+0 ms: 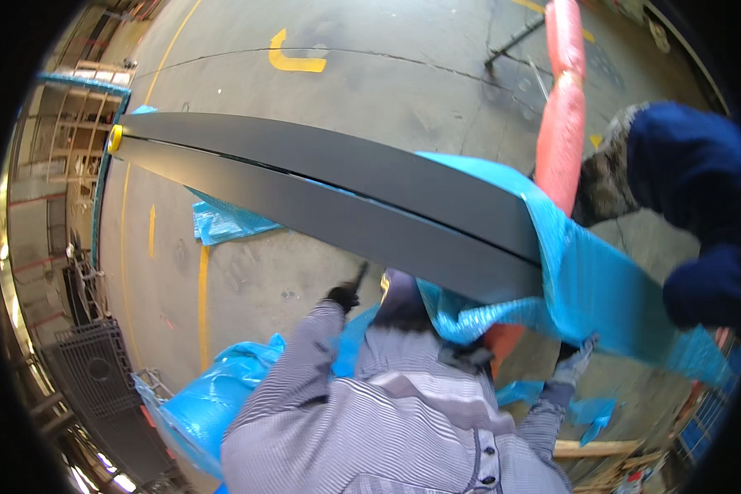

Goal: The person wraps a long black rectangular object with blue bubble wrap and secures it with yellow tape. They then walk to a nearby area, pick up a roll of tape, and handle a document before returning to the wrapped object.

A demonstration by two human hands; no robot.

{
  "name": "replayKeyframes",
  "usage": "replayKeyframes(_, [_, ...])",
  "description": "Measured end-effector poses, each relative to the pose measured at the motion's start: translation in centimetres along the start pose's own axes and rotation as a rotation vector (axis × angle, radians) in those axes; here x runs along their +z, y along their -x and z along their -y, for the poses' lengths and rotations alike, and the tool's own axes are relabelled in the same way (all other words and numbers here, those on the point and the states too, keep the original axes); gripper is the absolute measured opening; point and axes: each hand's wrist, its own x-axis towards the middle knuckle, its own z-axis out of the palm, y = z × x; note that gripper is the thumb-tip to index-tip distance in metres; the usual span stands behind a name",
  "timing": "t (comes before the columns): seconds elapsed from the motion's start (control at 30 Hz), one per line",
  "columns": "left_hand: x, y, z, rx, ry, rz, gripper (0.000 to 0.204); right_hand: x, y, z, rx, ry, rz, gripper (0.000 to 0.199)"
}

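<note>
Two long dark grey panels lie side by side in front of me, a far panel (305, 144) and a near panel (337, 222), with a narrow gap between them. Blue bubble wrap (589, 267) is wrapped around their right end and hangs below the near edge. My left hand (343, 297), in a black glove, is closed around a slim black tool (361, 273) beside the near panel; its exact kind is too blurred to tell. My right hand (582, 352), in a grey and black glove, grips the wrap's lower edge on the right.
A pink padded support (561, 123) passes beneath the panels. Yellow tape (115, 138) marks their left end. A person in dark blue (687, 169) stands close at the right. A bundle of blue wrap (218, 395) lies at lower left, loose scraps (593, 412) at lower right.
</note>
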Motion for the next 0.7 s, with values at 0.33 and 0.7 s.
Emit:
replayKeyframes(0.33, [18.4, -6.9, 2.1, 0.088, 0.512, -0.245, 0.061, -1.2, -2.9, 2.2, 0.216, -0.141, 0.093, 0.078])
replayKeyframes(0.7, [-2.9, -2.7, -8.8, 0.654, -0.333, -0.487, 0.048, -0.1, -3.2, 1.0, 0.429, -0.329, 0.267, 0.067])
